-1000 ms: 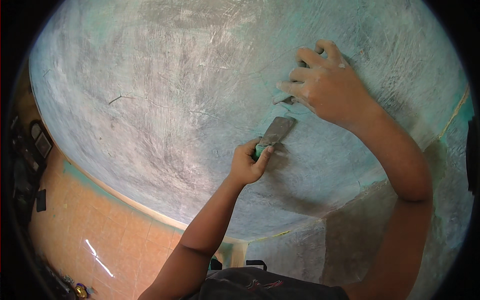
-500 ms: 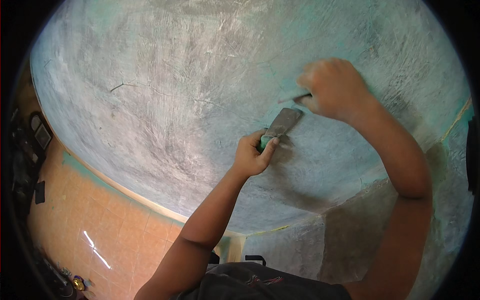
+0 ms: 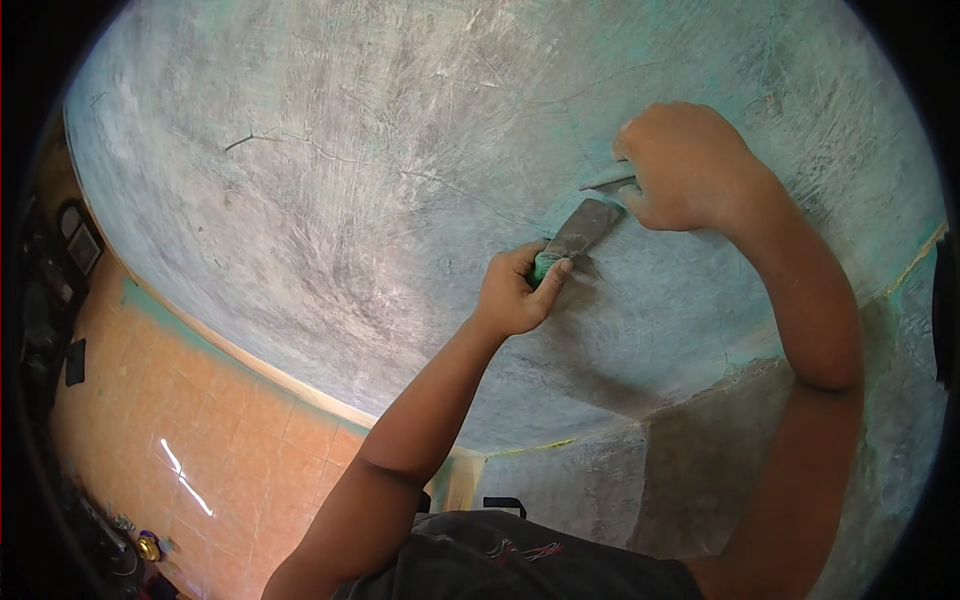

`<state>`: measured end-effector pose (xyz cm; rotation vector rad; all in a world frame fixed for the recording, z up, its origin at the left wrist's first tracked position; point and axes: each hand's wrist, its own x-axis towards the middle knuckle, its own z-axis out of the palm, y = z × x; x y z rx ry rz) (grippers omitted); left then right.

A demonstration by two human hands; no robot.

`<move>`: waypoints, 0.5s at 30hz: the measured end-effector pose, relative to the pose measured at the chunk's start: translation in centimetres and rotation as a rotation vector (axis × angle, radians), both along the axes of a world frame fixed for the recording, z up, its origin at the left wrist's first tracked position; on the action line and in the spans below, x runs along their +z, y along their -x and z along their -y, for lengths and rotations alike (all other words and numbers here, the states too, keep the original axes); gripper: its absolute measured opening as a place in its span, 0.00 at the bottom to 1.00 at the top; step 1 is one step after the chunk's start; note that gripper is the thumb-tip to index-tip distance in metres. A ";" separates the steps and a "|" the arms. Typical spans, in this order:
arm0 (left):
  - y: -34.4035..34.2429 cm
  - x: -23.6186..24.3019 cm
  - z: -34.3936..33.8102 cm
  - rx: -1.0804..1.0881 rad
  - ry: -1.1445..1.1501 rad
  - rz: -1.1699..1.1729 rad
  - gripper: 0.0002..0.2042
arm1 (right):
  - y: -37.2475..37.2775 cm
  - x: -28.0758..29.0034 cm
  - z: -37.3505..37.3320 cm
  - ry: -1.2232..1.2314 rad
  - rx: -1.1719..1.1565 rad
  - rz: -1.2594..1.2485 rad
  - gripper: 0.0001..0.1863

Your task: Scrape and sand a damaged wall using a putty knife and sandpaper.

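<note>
A broad wall (image 3: 330,240) with patchy grey and green, scraped-looking paint is in front of me. My left hand (image 3: 512,295) is closed around the green handle of a putty knife (image 3: 588,226), its wide grey blade pointing up and right. Just above and to the right, my right hand (image 3: 695,165) grips a thin grey blade (image 3: 607,184) that points left at the wall; its handle is hidden in the fist. The two tools are close together but look apart. Whether the thin blade touches the wall I cannot tell.
A long crack (image 3: 345,157) runs across the wall. Orange floor tiles (image 3: 235,430) lie at lower left, edged by a pale skirting strip (image 3: 270,365). Dark objects (image 3: 50,260) stand along the far left. An adjoining grey wall (image 3: 560,490) meets this one at lower right.
My left hand and the putty knife have shifted slightly up and right. The right hand, blurred before, has moved a little right with its thin blade.
</note>
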<state>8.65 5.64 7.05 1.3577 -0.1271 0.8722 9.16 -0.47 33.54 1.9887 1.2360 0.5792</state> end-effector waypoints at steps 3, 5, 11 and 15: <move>-0.4 -0.6 0.2 0.020 0.004 0.025 0.11 | 0.2 -0.7 0.1 -0.004 0.092 0.120 0.12; -0.3 -0.5 0.2 0.033 0.001 0.004 0.11 | 0.2 -0.8 0.1 -0.033 0.131 0.153 0.11; -0.5 -0.6 0.6 0.051 0.013 0.019 0.11 | -0.3 -0.4 -0.7 -0.316 0.296 0.088 0.06; -0.6 -1.0 0.3 0.054 0.029 0.017 0.11 | 0.0 -1.2 -0.8 -0.229 0.207 0.181 0.10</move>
